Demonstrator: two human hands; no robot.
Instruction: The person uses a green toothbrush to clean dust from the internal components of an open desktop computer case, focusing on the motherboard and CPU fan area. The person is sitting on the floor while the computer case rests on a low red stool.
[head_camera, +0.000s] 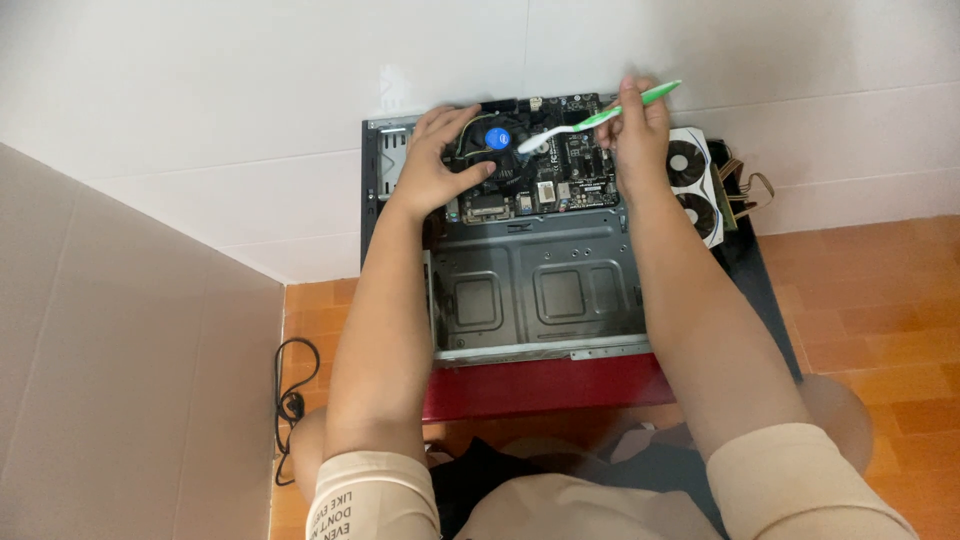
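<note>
An open computer case (540, 290) lies flat on a red surface (540, 385) against a white wall. A dark motherboard (560, 165) sits in its far end. My left hand (435, 160) rests on the black cooler fan with a blue centre (497, 140), fingers curled around its edge. My right hand (635, 135) grips a green and white toothbrush (590, 122) by the handle. The white brush head points left and rests over the board beside the fan.
A white graphics card with two fans (690, 185) lies to the right of the case, with tan cables (745, 190) behind it. A black cord (290, 400) lies on the orange tiled floor at left. A beige wall panel stands at far left.
</note>
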